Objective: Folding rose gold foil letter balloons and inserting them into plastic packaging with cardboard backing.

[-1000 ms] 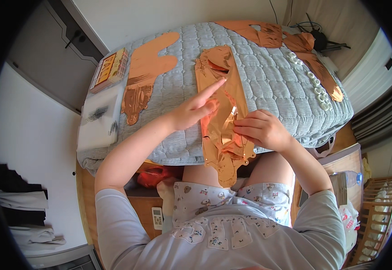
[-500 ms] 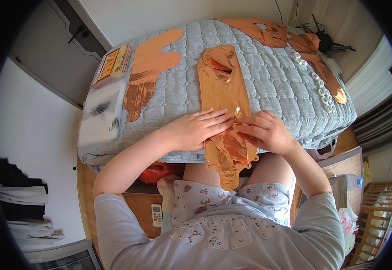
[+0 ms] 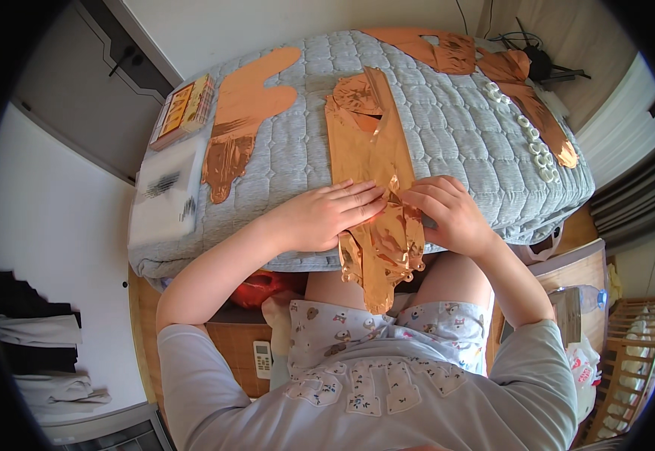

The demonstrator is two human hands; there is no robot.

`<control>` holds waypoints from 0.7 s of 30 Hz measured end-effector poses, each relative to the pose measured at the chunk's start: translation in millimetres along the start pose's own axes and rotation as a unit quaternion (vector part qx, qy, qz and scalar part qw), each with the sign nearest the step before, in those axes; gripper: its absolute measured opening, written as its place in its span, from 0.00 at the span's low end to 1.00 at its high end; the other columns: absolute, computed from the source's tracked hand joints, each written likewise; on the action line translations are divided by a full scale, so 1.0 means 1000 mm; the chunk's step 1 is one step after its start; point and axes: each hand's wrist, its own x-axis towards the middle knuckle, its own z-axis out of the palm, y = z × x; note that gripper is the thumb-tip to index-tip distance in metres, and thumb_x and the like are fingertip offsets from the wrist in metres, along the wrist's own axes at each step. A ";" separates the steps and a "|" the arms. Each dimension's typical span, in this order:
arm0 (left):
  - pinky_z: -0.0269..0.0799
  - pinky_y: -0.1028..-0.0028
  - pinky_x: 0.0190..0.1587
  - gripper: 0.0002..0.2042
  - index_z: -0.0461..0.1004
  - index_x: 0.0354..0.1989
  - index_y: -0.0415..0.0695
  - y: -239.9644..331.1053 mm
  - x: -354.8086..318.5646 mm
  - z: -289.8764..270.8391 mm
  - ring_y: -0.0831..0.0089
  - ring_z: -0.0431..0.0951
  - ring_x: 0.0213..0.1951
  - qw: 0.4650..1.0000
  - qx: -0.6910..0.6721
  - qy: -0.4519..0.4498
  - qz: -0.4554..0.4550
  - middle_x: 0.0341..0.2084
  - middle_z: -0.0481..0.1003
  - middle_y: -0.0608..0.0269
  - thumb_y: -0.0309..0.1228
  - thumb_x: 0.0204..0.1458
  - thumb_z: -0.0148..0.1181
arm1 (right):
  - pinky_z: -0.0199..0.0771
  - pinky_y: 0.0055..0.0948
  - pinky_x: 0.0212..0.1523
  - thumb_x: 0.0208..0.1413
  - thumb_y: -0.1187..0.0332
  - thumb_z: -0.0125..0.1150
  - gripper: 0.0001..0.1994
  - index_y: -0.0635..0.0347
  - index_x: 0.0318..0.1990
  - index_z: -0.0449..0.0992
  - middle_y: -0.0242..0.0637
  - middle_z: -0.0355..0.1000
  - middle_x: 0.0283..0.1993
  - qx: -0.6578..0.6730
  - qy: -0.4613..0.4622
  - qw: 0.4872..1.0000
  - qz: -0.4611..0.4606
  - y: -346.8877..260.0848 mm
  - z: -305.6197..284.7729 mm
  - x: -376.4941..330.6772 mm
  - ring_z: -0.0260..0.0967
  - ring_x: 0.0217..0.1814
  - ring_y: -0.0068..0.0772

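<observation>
- Nearest me, my pale grey short-sleeved shirt bears white, flower-flecked cloth patches shaped like letters.
- To my right, a white plastic bag shows red print, too small to make out.
- The long, flat, copper-gold foil piece lies lengthwise before me on the grey quilted mattress, its crinkled near end overhanging the edge above my lap.
- My left hand rests palm down there, fingers straight and close together, not gripping.
- My right hand arches at the foil's right edge, fingers curled narrow; whether they pinch it, I cannot tell.
- I judge the step in hand to be pressing and working the crumpled stretch; the next move seems to call for steady left pressure and light right fingers, since thin foil could tear.
- Farther left, black marks on a clear-and-white plastic packet are too blurred to read.
- Beyond it, a yellow-and-red patterned rectangular box carries printed panels.
</observation>
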 end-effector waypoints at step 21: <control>0.73 0.73 0.50 0.19 0.73 0.60 0.38 -0.020 0.003 -0.018 0.81 0.75 0.45 0.851 -0.456 -0.035 -0.258 0.49 0.79 0.65 0.38 0.68 0.58 | 0.76 0.28 0.41 0.65 0.69 0.64 0.12 0.64 0.51 0.81 0.43 0.82 0.41 0.203 -0.097 0.944 0.242 0.003 -0.003 0.034 0.80 0.40 0.31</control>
